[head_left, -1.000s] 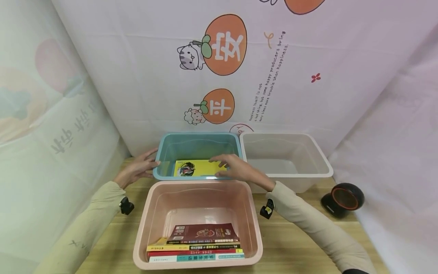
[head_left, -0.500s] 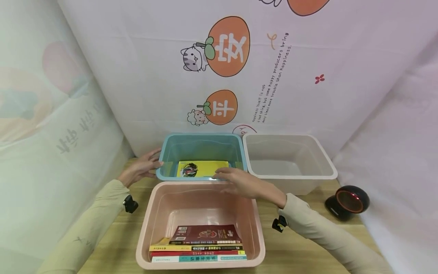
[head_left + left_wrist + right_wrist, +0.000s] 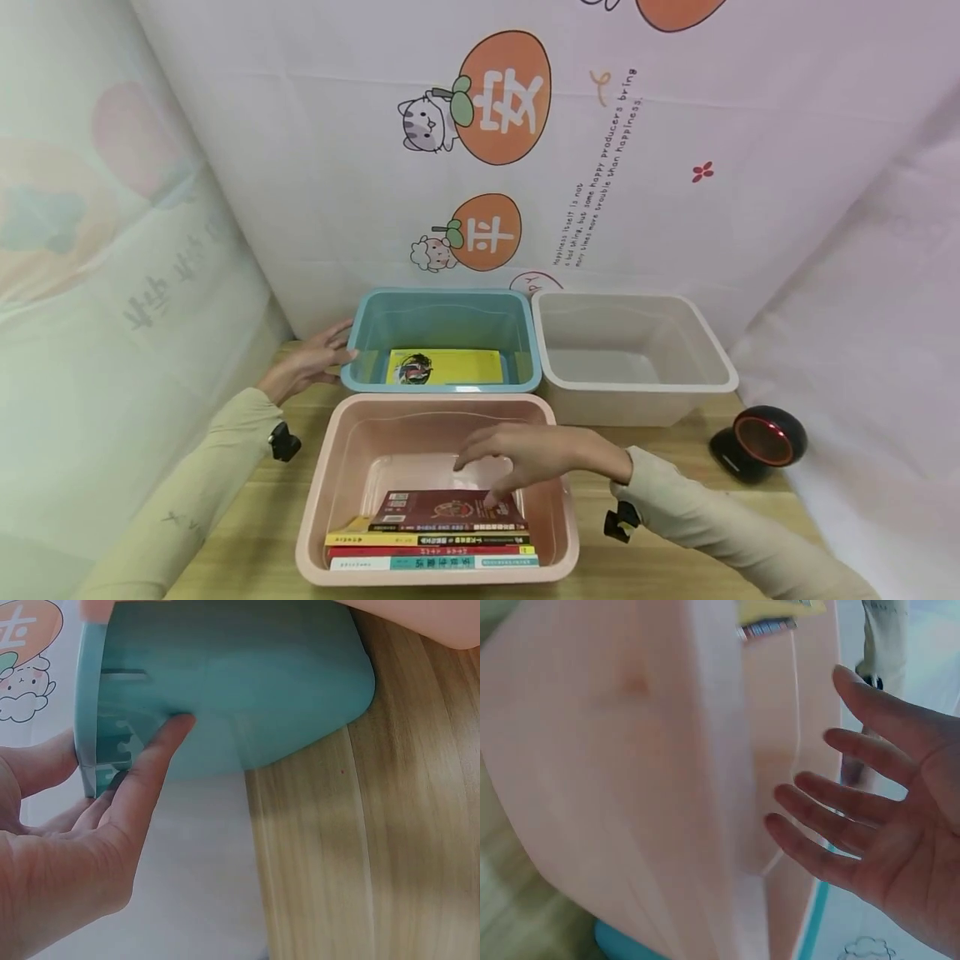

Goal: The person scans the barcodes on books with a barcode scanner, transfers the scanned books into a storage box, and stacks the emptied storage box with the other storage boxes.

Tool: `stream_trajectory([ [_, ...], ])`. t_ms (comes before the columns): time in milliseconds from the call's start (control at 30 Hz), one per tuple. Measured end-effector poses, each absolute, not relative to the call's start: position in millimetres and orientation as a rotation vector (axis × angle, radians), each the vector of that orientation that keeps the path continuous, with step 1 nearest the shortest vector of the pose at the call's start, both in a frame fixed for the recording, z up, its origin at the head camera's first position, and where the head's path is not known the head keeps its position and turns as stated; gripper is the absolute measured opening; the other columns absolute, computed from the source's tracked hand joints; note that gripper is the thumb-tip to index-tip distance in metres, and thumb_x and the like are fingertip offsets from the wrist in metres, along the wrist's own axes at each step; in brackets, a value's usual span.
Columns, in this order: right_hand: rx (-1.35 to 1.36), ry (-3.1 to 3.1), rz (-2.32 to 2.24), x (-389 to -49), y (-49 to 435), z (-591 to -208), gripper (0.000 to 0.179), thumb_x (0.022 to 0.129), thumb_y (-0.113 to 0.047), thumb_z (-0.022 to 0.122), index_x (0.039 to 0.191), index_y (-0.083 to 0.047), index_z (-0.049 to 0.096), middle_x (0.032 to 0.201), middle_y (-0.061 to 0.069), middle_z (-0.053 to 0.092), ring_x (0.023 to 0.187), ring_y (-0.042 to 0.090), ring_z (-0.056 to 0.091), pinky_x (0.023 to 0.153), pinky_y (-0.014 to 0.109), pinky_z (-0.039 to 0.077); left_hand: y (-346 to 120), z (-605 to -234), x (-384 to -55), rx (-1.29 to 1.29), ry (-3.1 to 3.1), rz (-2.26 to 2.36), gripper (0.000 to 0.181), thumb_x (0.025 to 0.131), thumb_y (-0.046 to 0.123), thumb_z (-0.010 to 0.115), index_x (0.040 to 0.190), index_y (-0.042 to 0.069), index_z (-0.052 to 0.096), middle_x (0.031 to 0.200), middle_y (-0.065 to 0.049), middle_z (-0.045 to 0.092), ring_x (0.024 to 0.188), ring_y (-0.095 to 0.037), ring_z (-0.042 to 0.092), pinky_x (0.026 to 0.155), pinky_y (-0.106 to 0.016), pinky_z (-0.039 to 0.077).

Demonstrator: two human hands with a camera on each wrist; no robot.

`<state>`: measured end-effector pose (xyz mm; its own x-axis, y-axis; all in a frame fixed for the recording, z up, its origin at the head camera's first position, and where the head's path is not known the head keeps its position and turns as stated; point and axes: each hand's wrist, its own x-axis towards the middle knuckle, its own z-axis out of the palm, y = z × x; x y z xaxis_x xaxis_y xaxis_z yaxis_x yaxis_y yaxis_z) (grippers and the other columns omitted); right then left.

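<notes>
At the left end of the blue plastic bin (image 3: 442, 388), my left hand (image 3: 311, 364) holds the rim, thumb at its top edge and fingers against the outer wall under it, as the left wrist view shows. A yellow book (image 3: 465, 367) with a dark drawing lies in this bin. My right hand (image 3: 525, 454) hovers over the pink plastic bin (image 3: 318, 500), fingers spread and holding nothing. Below its thumb is a maroon book (image 3: 427, 510), lying on top of several other books lined up along the near wall, among them one with a white and teal spine (image 3: 435, 563).
A whitish plastic bin (image 3: 637, 387) stands beside the blue one at the back right. On the wooden table (image 3: 637, 550) to its right is a black round device (image 3: 759, 442). White printed cloth (image 3: 337, 167) hangs at the back and both sides.
My right hand has come from above the yellow book in the blue bin back toward me, over the pink bin. The left hand has stayed on the blue rim.
</notes>
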<state>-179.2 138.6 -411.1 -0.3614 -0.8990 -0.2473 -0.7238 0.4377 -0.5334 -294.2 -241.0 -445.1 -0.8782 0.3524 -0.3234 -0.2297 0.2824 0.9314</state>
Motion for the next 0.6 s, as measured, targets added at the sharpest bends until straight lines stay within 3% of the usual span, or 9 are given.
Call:
stream_trajectory([
  [167,-1.356,2.086,-0.416,-169.5,135.1,-422.6,0.049,0.096,-0.025,0.079,0.142,-0.014,0.065,0.141,-0.002,0.066,0.127,0.006,0.06,0.106,0.022,0.05,-245.1,-446.5,-295.6,0.116,2.097,1.614,0.08,0.111,0.009,0.048,0.169,0.013,-0.007,0.173,-0.027,0.004,0.145,-0.05,0.038,0.095,-0.045,0.059],
  [267,-1.336,2.022,-0.412,-165.5,135.0,-427.0,0.047,0.099,-0.018,0.075,0.143,-0.01,0.064,0.133,0.0,0.069,0.107,0.003,0.063,0.091,0.016,0.054,-245.8,-446.4,-295.0,0.117,2.094,1.614,0.08,0.111,0.01,0.049,0.169,0.012,-0.007,0.173,-0.027,0.004,0.148,-0.053,0.034,0.099,-0.049,0.058],
  [400,-1.282,1.974,-0.417,-162.7,136.7,-429.0,0.045,0.1,-0.013,0.072,0.144,-0.01,0.063,0.123,-0.002,0.07,0.082,0.001,0.055,0.072,0.012,0.051,-244.7,-445.6,-293.4,0.115,2.087,1.616,0.08,0.111,0.01,0.048,0.169,0.013,-0.008,0.173,-0.027,0.004,0.149,-0.054,0.032,0.103,-0.053,0.056],
  [600,-1.267,1.95,-0.442,-163.8,141.1,-426.6,0.044,0.101,-0.015,0.072,0.144,-0.012,0.064,0.123,-0.006,0.07,0.085,0.0,0.056,0.076,0.012,0.052,-244.7,-447.9,-295.4,0.122,2.101,1.606,0.08,0.111,0.011,0.048,0.169,0.014,-0.008,0.173,-0.027,0.006,0.145,-0.051,0.039,0.102,-0.051,0.057],
])
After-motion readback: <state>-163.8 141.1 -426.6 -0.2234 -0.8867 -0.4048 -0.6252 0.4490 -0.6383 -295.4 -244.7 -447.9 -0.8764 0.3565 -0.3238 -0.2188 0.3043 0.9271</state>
